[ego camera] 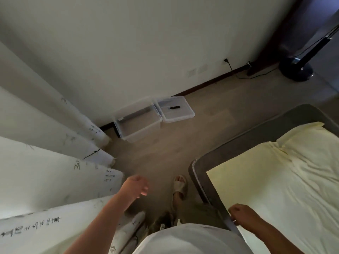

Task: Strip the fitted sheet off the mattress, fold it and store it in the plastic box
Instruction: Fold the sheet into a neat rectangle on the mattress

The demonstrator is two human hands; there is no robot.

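A pale yellow fitted sheet [286, 182] covers the mattress at the lower right, inside a grey bed frame [200, 169]. My right hand [242, 215] rests on the sheet's near edge by the frame, fingers curled; whether it pinches the cloth is unclear. My left hand [136, 186] hangs over the floor with loosely bent fingers and nothing in it. The clear plastic box [136, 123] stands open against the wall, well ahead of me. Its lid [176, 110] lies flat just to the right, with a small dark object on it.
White curtains [55, 162] with ink prints hang along the left. A dark fan base [296, 70] and cables sit at the far right by the wall. My sandalled foot [179, 187] stands on the wooden floor between curtain and bed.
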